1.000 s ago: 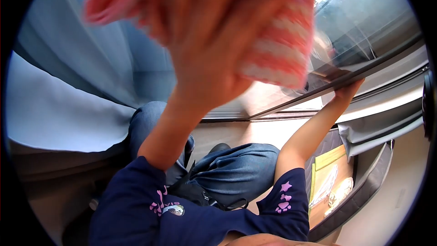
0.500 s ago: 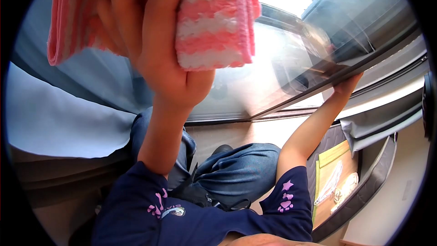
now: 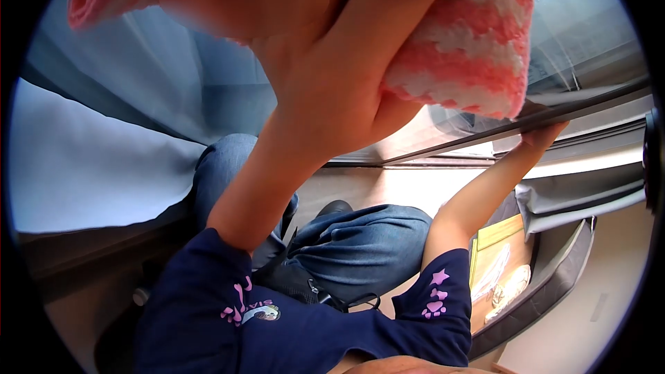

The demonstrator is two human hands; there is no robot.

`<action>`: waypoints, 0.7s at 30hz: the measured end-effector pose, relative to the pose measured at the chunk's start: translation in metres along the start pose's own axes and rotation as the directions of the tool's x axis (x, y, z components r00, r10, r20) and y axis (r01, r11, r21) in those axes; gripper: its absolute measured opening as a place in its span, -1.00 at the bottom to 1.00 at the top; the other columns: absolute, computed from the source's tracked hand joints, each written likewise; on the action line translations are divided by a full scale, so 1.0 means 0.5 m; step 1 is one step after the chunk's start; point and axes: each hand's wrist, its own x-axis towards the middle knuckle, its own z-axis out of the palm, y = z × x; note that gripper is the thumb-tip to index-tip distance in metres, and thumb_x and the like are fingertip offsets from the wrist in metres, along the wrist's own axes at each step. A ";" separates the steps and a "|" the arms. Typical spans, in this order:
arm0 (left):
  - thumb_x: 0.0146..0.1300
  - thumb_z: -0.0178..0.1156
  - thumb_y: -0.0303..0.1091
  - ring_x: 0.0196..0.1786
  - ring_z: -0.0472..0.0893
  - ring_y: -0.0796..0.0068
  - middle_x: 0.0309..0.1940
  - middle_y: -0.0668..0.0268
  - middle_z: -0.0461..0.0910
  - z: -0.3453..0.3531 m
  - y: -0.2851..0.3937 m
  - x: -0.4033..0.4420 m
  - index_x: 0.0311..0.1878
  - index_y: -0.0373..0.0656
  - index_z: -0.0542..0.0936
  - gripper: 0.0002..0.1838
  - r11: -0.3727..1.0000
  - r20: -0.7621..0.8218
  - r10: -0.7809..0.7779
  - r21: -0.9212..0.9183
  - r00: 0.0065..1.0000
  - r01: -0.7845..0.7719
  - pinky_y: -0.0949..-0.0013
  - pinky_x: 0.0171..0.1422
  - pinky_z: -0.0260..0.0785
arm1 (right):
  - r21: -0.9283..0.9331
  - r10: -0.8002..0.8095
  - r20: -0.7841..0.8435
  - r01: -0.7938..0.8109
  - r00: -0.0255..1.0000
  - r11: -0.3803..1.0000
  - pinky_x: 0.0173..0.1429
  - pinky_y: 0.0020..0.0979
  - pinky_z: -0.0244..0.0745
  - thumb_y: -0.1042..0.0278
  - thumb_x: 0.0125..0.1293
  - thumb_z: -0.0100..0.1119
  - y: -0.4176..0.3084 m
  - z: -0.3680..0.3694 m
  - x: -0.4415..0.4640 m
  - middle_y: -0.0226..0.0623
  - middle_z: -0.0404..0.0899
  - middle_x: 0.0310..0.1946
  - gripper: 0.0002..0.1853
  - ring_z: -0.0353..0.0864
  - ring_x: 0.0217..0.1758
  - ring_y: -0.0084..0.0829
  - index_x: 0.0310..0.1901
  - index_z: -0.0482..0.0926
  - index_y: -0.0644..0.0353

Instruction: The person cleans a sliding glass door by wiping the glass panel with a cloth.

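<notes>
My left hand (image 3: 325, 90) is raised high in front of me with a pink-and-white striped fluffy cleaning cloth (image 3: 471, 48) in its grip. The cloth spreads out on both sides of the hand, and its top runs out of view. Behind it stands a glass window pane (image 3: 571, 41) with a dark frame (image 3: 589, 107). My right hand (image 3: 544, 135) reaches up to the lower edge of that frame at the right. Its fingers are hidden behind the frame and the dim glass, so their pose does not show.
Blue-grey curtains (image 3: 104, 159) hang at the left. Below the window, at the right, are a grey fabric flap (image 3: 578, 197) and a quilted padded holder (image 3: 547, 298) with a yellow-edged pouch (image 3: 502, 235). My jeans-clad legs (image 3: 367, 242) are folded beneath the window.
My left hand and the cloth have swept to the right and come closer to the camera, covering more of the window. My right hand stays by the frame.
</notes>
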 end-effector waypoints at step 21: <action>0.33 0.12 -0.30 0.25 0.42 0.20 0.19 0.18 0.47 0.012 0.028 0.006 0.24 -0.21 0.41 -0.57 0.984 0.067 0.062 -0.171 0.996 -0.050 0.21 0.38 0.19 | -0.460 -0.135 -0.038 0.103 0.990 0.882 -0.18 -0.29 0.48 -0.18 0.46 -0.26 0.003 0.009 -0.022 -0.20 0.52 -0.33 -0.43 0.50 -0.23 -0.28 -0.02 0.48 0.24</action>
